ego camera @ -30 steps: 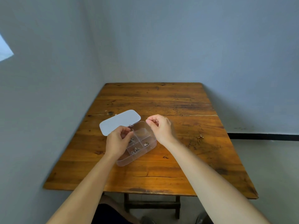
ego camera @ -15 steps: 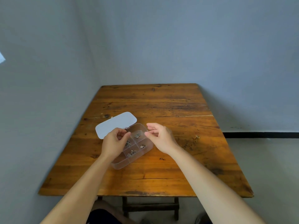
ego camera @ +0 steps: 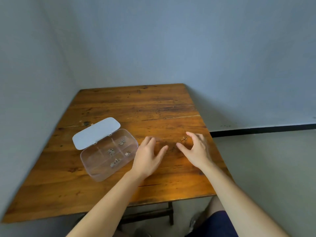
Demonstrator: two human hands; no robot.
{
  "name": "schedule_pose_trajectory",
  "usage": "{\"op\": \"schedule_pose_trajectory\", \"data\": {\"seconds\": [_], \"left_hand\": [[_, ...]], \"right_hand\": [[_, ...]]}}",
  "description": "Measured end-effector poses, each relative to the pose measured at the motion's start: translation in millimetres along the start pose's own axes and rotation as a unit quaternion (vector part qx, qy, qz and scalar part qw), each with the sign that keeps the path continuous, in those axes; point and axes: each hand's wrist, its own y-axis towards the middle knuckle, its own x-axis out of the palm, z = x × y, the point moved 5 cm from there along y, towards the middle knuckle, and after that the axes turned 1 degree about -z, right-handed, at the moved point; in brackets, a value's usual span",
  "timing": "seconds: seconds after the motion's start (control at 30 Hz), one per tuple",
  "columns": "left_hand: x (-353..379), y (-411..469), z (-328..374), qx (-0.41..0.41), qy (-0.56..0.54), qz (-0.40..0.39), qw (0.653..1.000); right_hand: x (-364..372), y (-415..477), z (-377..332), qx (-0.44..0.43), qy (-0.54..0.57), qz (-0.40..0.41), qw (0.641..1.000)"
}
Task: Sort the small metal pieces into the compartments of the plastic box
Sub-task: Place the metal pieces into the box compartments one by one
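Observation:
A clear plastic box (ego camera: 95, 170) with several compartments lies on the left part of the wooden table (ego camera: 136, 106), its white lid (ego camera: 95, 132) folded back. Small metal pieces (ego camera: 111, 151) sit in several of its compartments. A little heap of loose metal pieces (ego camera: 183, 139) lies on the table to the right. My right hand (ego camera: 196, 149) hovers open just right of that heap, thumb and fingers spread around it. My left hand (ego camera: 148, 156) is open too, fingers apart, between the box and the heap, holding nothing.
Grey walls close in the table on the left and at the back. The table's right edge (ego camera: 220, 161) runs close to my right hand, with floor beyond it. My knee in dark shorts (ego camera: 217, 221) shows below the front edge.
Both hands have left the box and moved right toward the loose heap, opening up. The view has swung right, so the box now lies left of my hands.

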Motion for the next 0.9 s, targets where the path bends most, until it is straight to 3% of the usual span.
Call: {"op": "schedule_pose_trajectory", "data": {"seconds": [0.1, 0.17, 0.33, 0.63, 0.9], "left_hand": [[21, -11, -14, 0.027, 0.117, -0.055, 0.991], [24, -12, -18, 0.03, 0.139, -0.061, 0.988], [25, -11, -18, 0.032, 0.138, -0.053, 0.988], [27, -9, -19, 0.021, 0.135, -0.056, 0.989], [17, -11, -10, 0.009, 0.105, -0.087, 0.991]], "right_hand": [[4, 3, 11, -0.003, -0.051, -0.033, 0.998], [6, 8, 12, -0.008, -0.08, -0.03, 0.996], [5, 17, 11, -0.004, -0.047, 0.041, 0.998], [10, 9, 3, -0.069, -0.054, 0.083, 0.993], [15, -1, -16, -0.069, -0.135, 0.026, 0.988]]}}
